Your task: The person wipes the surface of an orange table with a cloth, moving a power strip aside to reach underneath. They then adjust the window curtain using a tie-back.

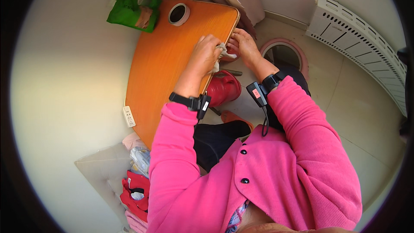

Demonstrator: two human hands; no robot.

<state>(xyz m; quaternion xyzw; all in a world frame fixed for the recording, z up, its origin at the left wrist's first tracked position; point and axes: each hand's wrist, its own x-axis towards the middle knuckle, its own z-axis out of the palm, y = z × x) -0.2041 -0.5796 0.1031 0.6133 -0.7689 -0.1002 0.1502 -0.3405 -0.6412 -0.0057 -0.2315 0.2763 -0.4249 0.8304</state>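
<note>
A wooden table (161, 58) with an orange-brown top stands in front of me. My left hand (207, 53) rests at its near edge with the fingers closed on a crumpled light grey cloth (222, 53), part of which hangs over the edge. Close to the table's corner, my right hand (242, 43) has bent fingers at the edge; whether it pinches anything is hidden. A roll of tape (179, 14) lies on the far part of the top, beside a green plastic bag (129, 11). Both wrists wear black straps with small devices.
Below the table edge are a red container (224, 87) and a pink-rimmed round object (302, 55) on the tiled floor. A white radiator (355, 35) lines the right wall. A power strip (129, 116) sits at the table's left edge, above piled clothes (137, 197).
</note>
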